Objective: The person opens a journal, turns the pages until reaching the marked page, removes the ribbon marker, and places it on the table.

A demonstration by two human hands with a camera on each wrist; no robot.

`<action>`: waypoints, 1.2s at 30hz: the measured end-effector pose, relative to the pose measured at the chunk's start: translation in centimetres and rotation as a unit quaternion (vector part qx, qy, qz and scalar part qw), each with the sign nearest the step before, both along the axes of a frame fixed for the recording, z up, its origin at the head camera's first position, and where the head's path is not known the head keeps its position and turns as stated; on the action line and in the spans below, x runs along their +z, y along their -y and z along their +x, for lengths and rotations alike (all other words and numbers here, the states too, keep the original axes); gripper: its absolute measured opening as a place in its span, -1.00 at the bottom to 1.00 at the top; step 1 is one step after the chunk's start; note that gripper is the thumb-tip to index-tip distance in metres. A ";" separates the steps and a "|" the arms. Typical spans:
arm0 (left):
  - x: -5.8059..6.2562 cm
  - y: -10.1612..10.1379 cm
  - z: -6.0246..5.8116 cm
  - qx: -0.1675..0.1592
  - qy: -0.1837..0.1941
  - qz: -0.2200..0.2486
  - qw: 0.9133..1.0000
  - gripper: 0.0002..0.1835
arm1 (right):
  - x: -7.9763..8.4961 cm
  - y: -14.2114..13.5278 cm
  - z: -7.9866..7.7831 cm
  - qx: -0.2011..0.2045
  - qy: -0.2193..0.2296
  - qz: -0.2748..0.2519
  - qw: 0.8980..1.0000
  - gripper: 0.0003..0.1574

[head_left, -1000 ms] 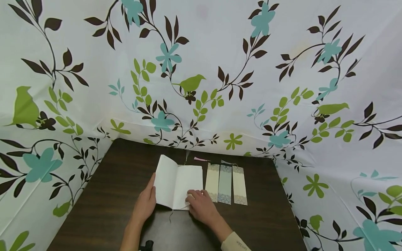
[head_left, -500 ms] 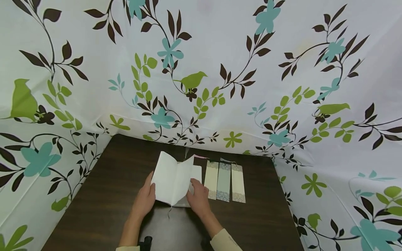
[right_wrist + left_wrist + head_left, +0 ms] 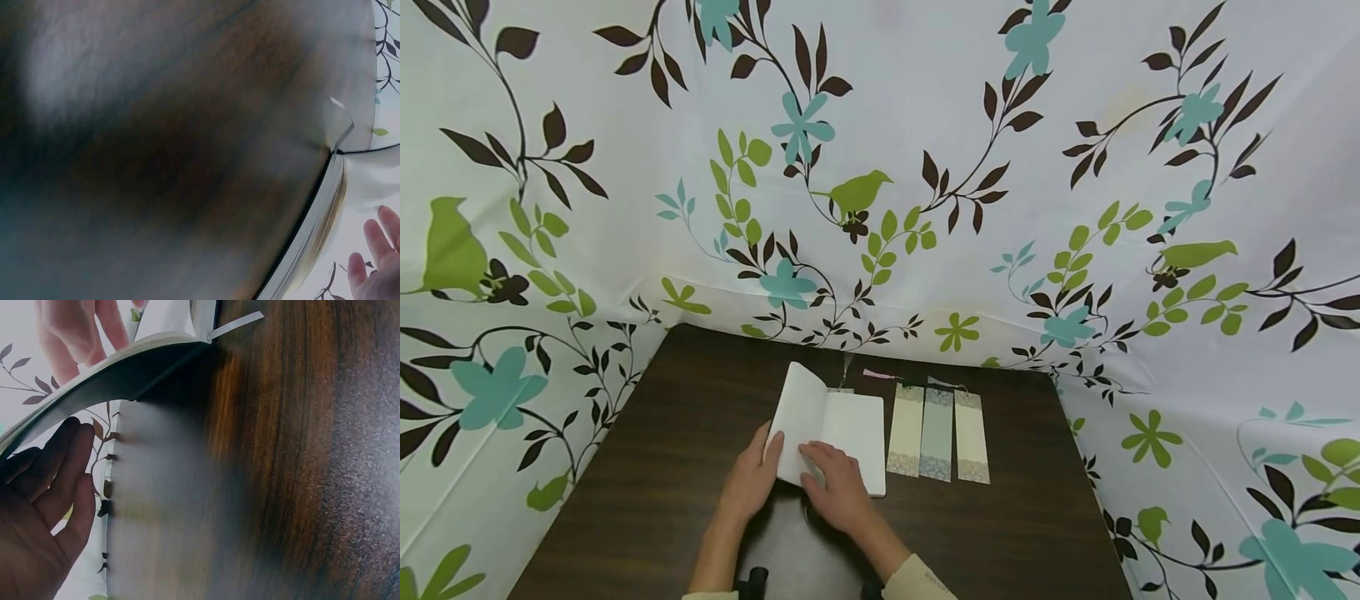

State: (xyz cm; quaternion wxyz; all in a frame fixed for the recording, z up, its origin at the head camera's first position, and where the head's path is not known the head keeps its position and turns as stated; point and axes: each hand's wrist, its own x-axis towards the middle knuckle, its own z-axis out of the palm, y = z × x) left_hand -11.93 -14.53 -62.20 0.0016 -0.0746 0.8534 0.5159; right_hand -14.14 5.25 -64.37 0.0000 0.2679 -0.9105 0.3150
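Observation:
A blank notebook lies open on the table, its left part lifted and tilted. My left hand grips that raised part, thumb over the page edge. In the left wrist view, the fingers of the left hand are under the dark cover. My right hand rests with extended fingers on the left page near its lower edge. In the right wrist view, part of the right hand shows beyond the page edges. A thin ribbon marker sticks out from the spine.
Three patterned bookmarks, one cream, one grey-blue and another cream, lie right of the notebook. A pink tassel and a pale tassel lie behind. Printed cloth surrounds the dark table.
My right hand lifted a page from the right side and carried it left. It now lies on the left page, and the right page is flat. The left hand keeps its hold.

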 end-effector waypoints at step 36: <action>0.6 0.3 0.3 -0.031 -0.003 -0.015 0.999 -0.38 | 0.2 -7.1 -2.6 0.034 0.029 0.216 0.975 -0.31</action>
